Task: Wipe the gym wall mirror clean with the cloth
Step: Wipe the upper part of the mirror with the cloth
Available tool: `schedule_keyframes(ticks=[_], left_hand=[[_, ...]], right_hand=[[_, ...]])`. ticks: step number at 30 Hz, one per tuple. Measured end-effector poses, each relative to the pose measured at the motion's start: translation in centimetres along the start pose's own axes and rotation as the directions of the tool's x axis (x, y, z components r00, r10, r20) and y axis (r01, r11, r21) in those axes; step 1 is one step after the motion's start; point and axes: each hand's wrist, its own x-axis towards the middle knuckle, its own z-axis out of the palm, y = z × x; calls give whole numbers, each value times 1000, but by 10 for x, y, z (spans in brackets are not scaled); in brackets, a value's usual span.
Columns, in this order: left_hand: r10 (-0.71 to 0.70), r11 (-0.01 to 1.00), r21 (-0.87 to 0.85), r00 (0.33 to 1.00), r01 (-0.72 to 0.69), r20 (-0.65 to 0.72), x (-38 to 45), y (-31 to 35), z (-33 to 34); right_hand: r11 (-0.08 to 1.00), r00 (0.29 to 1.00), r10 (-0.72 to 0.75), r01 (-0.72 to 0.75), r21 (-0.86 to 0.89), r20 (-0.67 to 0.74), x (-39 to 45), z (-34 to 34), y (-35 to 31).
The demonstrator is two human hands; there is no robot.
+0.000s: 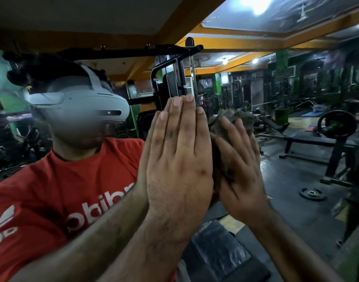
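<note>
Pressing flat against the mirror (296,163), the left hand (178,157) has its fingers straight and close together, holding nothing — its reflection meets it at the glass. Just right of it, the right hand (239,165) spreads its fingers over a dark, crumpled cloth (225,123), pinning it to the mirror; the cloth bunches out above the fingertips and sits between palm and glass. Left of the hands the mirror shows a person in a red shirt (62,190) wearing a grey headset (79,106). Right of them it reflects a weight bench (317,141) and a plate (312,193) on the floor.
</note>
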Motion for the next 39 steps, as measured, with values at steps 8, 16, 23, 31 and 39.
schedule_keyframes(ticks=[8,16,23,31,39], left_hand=[[-14,996,84,1000,16,-20,19,37,40],[-24,992,126,1000,23,5,36,79,78],[-52,983,178,998,47,23,42,109,105],[-7,992,130,995,-7,104,51,146,134],[44,993,106,997,-51,66,61,164,154]], right_hand=[[991,986,127,-130,-16,-111,44,-22,63],[971,963,238,-237,25,-127,56,-55,135],[997,998,-23,27,-65,60,3,-73,174],[1000,997,-7,6,14,72,-14,-85,194],[972,975,223,-221,79,-16,16,-90,219]])
